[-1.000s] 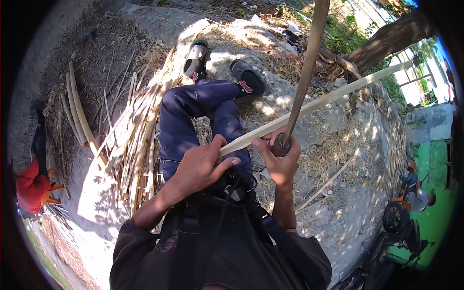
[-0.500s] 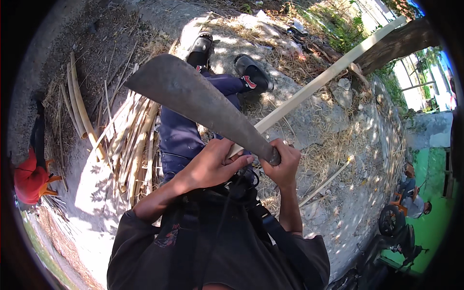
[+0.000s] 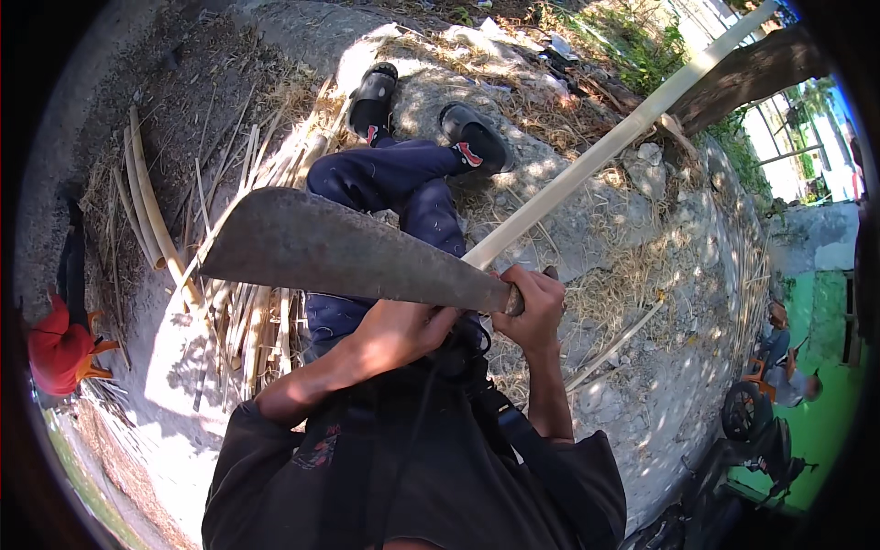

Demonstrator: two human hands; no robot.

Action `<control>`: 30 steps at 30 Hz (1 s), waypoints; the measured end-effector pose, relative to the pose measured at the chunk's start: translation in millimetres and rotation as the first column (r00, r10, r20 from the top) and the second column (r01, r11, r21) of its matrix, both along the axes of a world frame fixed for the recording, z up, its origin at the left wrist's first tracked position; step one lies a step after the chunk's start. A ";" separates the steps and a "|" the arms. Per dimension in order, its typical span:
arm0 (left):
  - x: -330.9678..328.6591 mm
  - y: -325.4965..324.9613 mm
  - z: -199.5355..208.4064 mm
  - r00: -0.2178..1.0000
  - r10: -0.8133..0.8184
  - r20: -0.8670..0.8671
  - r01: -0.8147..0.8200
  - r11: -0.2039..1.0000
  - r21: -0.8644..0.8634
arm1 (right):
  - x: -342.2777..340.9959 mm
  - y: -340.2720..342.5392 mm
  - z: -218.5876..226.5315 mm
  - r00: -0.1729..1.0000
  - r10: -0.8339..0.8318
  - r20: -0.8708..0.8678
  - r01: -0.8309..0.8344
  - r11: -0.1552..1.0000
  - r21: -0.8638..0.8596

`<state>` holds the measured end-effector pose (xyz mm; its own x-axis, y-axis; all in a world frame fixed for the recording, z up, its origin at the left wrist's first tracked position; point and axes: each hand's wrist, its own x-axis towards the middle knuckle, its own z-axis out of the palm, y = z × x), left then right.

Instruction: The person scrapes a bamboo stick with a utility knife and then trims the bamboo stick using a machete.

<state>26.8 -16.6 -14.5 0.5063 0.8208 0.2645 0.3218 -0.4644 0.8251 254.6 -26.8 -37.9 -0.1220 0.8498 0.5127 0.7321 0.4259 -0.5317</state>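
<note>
My right hand (image 3: 536, 310) is closed round the handle of a machete (image 3: 339, 247) with a broad, dark, worn blade. The blade points left across my lap and widens toward its blunt end. My left hand (image 3: 390, 337) is closed on the near end of a long pale bamboo strip (image 3: 596, 170), just below the blade. The blade hides some of my left fingers and the strip's end. From there the strip slants up and away to the far right, passing beyond the machete.
Split bamboo strips (image 3: 261, 321) lie piled by my left leg, with curved bamboo pieces (image 3: 147, 197) farther left. A tree trunk (image 3: 752, 87) leans at far right. One seated person in red (image 3: 57, 344) is left; another (image 3: 786, 380) sits right, near a motorcycle (image 3: 761, 458).
The machete blade has swung down toward me, now lying flatter and covering part of my left hand. The strip's far end has risen slightly, and my legs have shifted closer together.
</note>
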 end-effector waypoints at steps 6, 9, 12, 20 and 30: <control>1.0 -1.8 -4.6 0.998 0.015 0.067 -0.012 0.999 -0.041 | 4.3 5.2 -1.1 1.000 0.007 0.017 -0.006 1.000 -0.004; 3.8 8.5 7.4 0.991 0.003 0.137 -0.004 1.000 0.004 | 16.2 11.2 1.1 1.000 -0.019 0.005 0.019 1.000 -0.019; -2.1 4.1 39.1 0.999 0.022 0.030 -0.004 0.861 -0.508 | 21.2 19.5 1.9 0.999 -0.033 -0.002 0.033 0.999 -0.006; -6.1 2.2 33.8 0.994 0.048 0.101 -0.011 0.942 -0.336 | 22.2 32.4 12.2 0.997 -0.014 0.079 0.009 0.998 0.065; -27.1 -9.7 34.2 0.997 0.079 0.005 -0.068 0.888 -0.455 | 48.2 43.8 -2.0 0.988 -0.142 0.068 0.137 0.988 0.068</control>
<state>-0.4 -26.2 19.7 0.4380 0.8887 -0.1356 0.3188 -0.0125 0.9477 302.8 16.9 -39.9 -0.0435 0.8274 0.5600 0.8224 0.3479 -0.4502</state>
